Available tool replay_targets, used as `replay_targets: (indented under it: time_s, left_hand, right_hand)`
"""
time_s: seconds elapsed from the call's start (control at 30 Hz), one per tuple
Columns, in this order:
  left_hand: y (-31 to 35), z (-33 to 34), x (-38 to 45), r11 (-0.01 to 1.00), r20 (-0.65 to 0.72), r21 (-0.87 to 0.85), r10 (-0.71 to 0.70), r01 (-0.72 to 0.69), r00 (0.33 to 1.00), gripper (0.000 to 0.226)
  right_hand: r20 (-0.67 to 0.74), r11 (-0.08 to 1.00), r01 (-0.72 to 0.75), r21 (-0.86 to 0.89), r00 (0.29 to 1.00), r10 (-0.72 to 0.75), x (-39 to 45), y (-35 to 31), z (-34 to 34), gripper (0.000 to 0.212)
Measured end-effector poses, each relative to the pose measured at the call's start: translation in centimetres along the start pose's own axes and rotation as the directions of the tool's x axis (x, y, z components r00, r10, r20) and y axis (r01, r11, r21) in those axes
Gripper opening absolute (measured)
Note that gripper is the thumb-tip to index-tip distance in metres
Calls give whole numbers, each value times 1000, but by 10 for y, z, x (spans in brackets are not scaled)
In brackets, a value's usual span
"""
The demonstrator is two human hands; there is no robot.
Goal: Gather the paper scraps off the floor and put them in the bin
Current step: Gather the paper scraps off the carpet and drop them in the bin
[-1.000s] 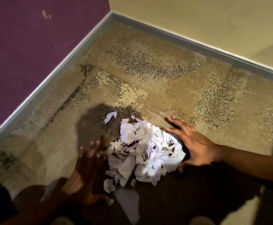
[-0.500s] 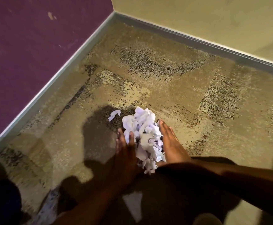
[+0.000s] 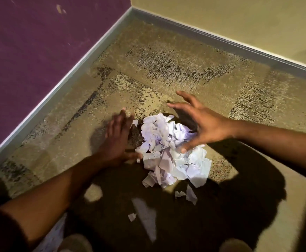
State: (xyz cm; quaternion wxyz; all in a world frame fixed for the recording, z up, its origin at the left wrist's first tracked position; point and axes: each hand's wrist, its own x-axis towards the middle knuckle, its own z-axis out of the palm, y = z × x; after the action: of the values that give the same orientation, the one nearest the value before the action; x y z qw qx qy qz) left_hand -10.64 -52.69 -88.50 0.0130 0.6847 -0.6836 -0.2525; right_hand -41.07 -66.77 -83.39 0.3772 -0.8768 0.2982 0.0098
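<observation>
The step in hand looks like the gathering: the paper scraps (image 3: 172,150) lie heaped in a loose white pile on the carpeted floor (image 3: 166,70), in the corner where a purple wall (image 3: 30,51) meets a yellowish one (image 3: 239,20). The pile sits between the two hands. The left hand (image 3: 116,140) lies low beside the heap's left edge, fingers straight and together, its thumb side just touching the paper; its grip is flat open and holds nothing. The right hand (image 3: 201,124) hovers over the heap's far right side, fingers spread wide and slightly hooked, thumb pointing down toward the paper; that grip is wide open too, with nothing in it.

A small stray scrap (image 3: 135,122) lies just beyond the left fingertips. Several loose scraps (image 3: 186,194) lie nearer the person than either hand, among them a long strip (image 3: 146,213) in shadow. No bin is in view.

The next move, as I judge it, calls for both hands to close in from either side, press the heap tight and get under it. Torn paper is light and springy, so a loose squeeze would likely shed bits, and the strays need a second sweep.
</observation>
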Motion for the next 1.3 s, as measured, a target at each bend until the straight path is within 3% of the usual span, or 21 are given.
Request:
replay_targets:
  time_s: [0.1, 0.23, 0.33, 0.4, 0.47, 0.6, 0.73, 0.83, 0.93, 1.03, 1.1, 1.13, 1.2, 1.3]
  left_hand:
    - [1, 5, 28, 993, -126, -96, -77, 65, 989, 113]
    - [26, 31, 40, 981, 3, -193, -3, 4, 1000, 95]
    - [56, 46, 9, 980, 104, -197, 26, -5, 994, 85]
    - [69, 49, -20, 977, 41, -197, 87, -77, 995, 84]
    - [80, 46, -40, 985, 10, -120, 126, -124, 992, 93]
    - [87, 51, -59, 980, 247, 174, 49, -94, 968, 116]
    - [93, 62, -56, 956, 134, 269, 85, -119, 987, 110]
    - [103, 64, -51, 982, 90, 161, 82, -96, 993, 84]
    - [116, 58, -54, 983, 155, -173, -35, 62, 987, 66]
    - [136, 44, -64, 821, 276, -422, -289, 385, 917, 68]
    - [151, 27, -75, 667, 247, -569, -420, 481, 873, 56]
    - [159, 14, -82, 573, 250, -645, -466, 505, 849, 53]
    - [177, -21, -97, 358, 305, -776, -507, 519, 806, 50]
    - [198, -72, -114, 159, 323, -873, -521, 461, 790, 50]
  right_hand:
    - [21, 999, 2, -47, 1000, -1, 41, -15, 4, 119]
    - [203, 960, 71, -271, 979, -15, 44, -11, 47, 98]
    - [196, 943, 81, -322, 980, -18, 10, -5, 66, 94]
    - [158, 958, 60, -279, 987, -16, -14, -4, 69, 88]
    - [161, 955, 38, -294, 987, 11, -35, -9, 68, 87]
    - [251, 903, -20, -430, 958, 140, -62, -17, 88, 95]
    - [127, 867, -193, -460, 952, 279, -67, -39, 109, 78]
    - [65, 864, -314, -393, 928, 366, -69, -60, 111, 68]
    - [-2, 865, -433, -255, 895, 447, -77, -76, 110, 69]
    - [-82, 762, -623, 178, 762, 642, -79, -94, 99, 42]
    - [-85, 597, -699, 394, 619, 781, -76, -110, 80, 38]
    - [-95, 560, -706, 435, 582, 808, -75, -121, 70, 37]
    - [-114, 556, -674, 486, 582, 805, -78, -145, 52, 30]
    - [-161, 610, -601, 517, 632, 758, -86, -188, 25, 24]
